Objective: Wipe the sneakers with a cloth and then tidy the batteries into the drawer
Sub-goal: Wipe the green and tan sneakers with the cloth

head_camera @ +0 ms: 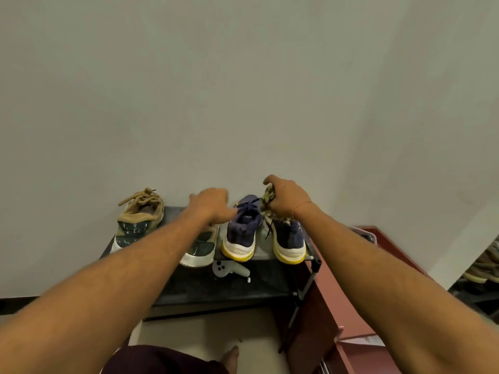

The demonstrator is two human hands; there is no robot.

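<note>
Head view looks down both forearms to a shoe rack (pixel 229 290). The right grip (pixel 286 198) is clamped round a bunched, patterned cloth (pixel 270 197), held just above the right navy sneaker (pixel 289 238). The left grip (pixel 213 205) reaches onto the tongue and laces of the left navy sneaker (pixel 241 230). It is blurred, so I cannot tell whether the fingers pinch the shoe or only touch it. Both navy shoes sit heel-out on the top shelf, beside a tan pair (pixel 140 217).

To wipe well, I would steady one shoe firmly with the left grip. Then I would draw the cloth from toe to heel, turning a fresh fold outward and finishing along the white and yellow sole. A small white piece (pixel 248 279) beside a grey controller (pixel 229 268) on the lower shelf may be a battery.
</note>
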